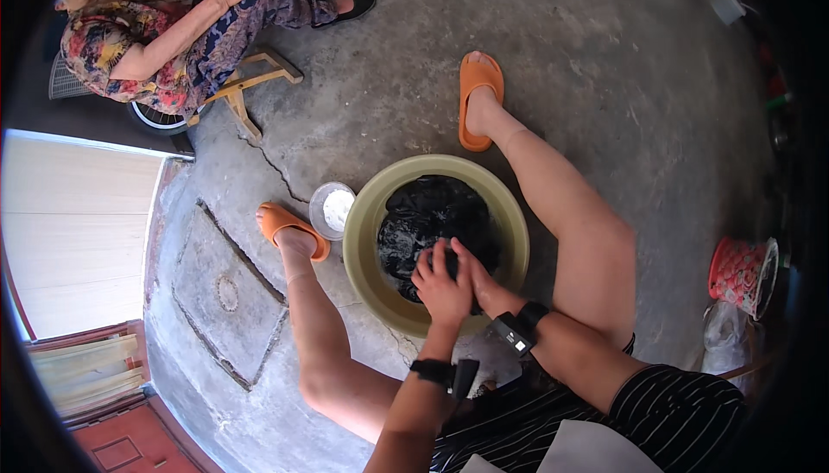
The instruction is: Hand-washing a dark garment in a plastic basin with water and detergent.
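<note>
A round olive-yellow basin point(362, 290) stands on the floor between my legs. In it lies black cloth point(434, 203), soaked in dark water with some pale foam on top. My left hand point(445, 290) is over the near part of the basin, fingers apart and slightly bent, with nothing visibly gripped. Close against it, my right hand point(480, 280) has its fingers stretched toward the far left, partly hidden by the left hand. Both hands are right above the wet cloth; whether they touch it cannot be told. Each wrist wears a black strap with a small device.
A small clear bowl point(319, 214) of white powder stands left of the basin, beside my orange slipper point(277, 217). At the far left, a person sits on a wooden stool point(256, 76). A red patterned container point(734, 271) stands at right, above a plastic bag point(724, 342). Cracks cross the concrete floor.
</note>
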### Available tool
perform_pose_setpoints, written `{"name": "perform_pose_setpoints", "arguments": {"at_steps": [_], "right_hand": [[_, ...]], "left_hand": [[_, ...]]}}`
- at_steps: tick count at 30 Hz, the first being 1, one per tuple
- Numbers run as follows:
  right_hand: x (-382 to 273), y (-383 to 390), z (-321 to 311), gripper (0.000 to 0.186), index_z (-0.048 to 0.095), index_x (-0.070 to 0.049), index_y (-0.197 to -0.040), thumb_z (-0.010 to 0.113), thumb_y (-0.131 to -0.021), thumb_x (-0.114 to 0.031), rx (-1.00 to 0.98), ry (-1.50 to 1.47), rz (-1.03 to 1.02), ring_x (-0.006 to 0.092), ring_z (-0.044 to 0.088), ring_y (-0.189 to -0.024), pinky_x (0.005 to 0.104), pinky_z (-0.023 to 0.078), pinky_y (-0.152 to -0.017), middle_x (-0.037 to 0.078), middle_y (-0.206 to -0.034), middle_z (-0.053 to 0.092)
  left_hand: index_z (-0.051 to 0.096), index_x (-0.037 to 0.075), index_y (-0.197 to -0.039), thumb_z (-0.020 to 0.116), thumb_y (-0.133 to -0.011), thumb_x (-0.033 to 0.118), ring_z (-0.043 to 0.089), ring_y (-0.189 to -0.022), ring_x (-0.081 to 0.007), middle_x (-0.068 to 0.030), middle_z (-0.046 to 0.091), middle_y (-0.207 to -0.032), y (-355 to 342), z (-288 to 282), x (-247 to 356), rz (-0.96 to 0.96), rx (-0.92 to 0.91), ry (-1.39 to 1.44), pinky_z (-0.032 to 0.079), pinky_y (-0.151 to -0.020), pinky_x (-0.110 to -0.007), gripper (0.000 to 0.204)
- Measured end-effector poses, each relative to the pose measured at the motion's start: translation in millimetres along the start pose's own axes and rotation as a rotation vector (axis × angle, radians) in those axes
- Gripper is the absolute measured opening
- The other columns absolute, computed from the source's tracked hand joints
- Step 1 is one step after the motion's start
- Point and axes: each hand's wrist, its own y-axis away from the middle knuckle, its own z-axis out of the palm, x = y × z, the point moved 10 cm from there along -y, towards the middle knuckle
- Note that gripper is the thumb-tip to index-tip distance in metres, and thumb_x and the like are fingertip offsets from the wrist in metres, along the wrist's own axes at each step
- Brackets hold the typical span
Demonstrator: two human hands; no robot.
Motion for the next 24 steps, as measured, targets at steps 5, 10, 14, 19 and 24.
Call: {"name": "perform_pose_setpoints", "arguments": {"at_steps": [5,10,14,19,24], "right_hand": [[-22.0,10.4,-0.4,0.049,0.063,0.000,-0.091,0.060,-0.080,-0.048,0.276,0.164,-0.058,0.0087,0.054,-0.082,0.0255,0.043,-0.070,0.004,-0.092,0.061],[-21.0,-14.7,-43.1,0.024,0.063,-0.004,-0.081,0.065,-0.082,-0.028,0.434,0.273,-0.217,0.0072,0.052,-0.062,0.0240,0.041,-0.055,-0.004,-0.071,0.058],[-15.9,-18.1,-32.0,0.024,0.061,-0.004,-0.094,0.065,-0.081,-0.024,0.315,-0.040,-0.238,0.0105,0.057,-0.072,0.0271,0.046,-0.064,0.002,-0.086,0.061],[-32.4,-10.8,-24.7,0.025,0.062,-0.005,-0.088,0.069,-0.076,-0.027,0.206,-0.216,-0.080,0.0161,0.058,-0.075,0.0343,0.043,-0.076,0.002,-0.085,0.062],[-5.9,-17.1,-53.0,0.022,0.061,-0.010,-0.093,0.063,-0.071,-0.008,0.267,-0.138,-0.019,0.0227,0.055,-0.092,0.0570,0.032,-0.085,0.003,-0.093,0.061]], "left_hand": [[0.059,0.000,-0.097,0.055,-0.083,0.023,0.056,-0.087,-0.0375,-0.0225,0.058,-0.094,-32.3,21.2,-35.0,-0.106,0.070,0.349,0.043,-0.077,-0.038,0.027],[0.059,-0.007,-0.092,0.050,-0.087,0.027,0.059,-0.079,-0.0314,-0.0208,0.062,-0.085,-39.4,36.8,-41.3,-0.395,-0.155,0.466,0.044,-0.071,-0.036,0.036],[0.058,-0.008,-0.100,0.048,-0.088,0.035,0.058,-0.085,-0.0223,-0.0148,0.061,-0.094,-36.2,61.6,-82.0,-0.629,-0.190,0.870,0.045,-0.074,-0.034,0.046],[0.058,-0.002,-0.105,0.051,-0.087,0.038,0.056,-0.092,-0.0213,-0.0107,0.059,-0.099,-44.4,42.1,-124.0,-0.617,-0.237,0.995,0.044,-0.082,-0.032,0.044],[0.062,-0.003,-0.095,0.054,-0.086,0.030,0.059,-0.086,-0.0183,-0.0080,0.061,-0.091,-24.5,29.0,-106.9,0.046,-0.404,0.299,0.046,-0.079,-0.031,0.035]]}}
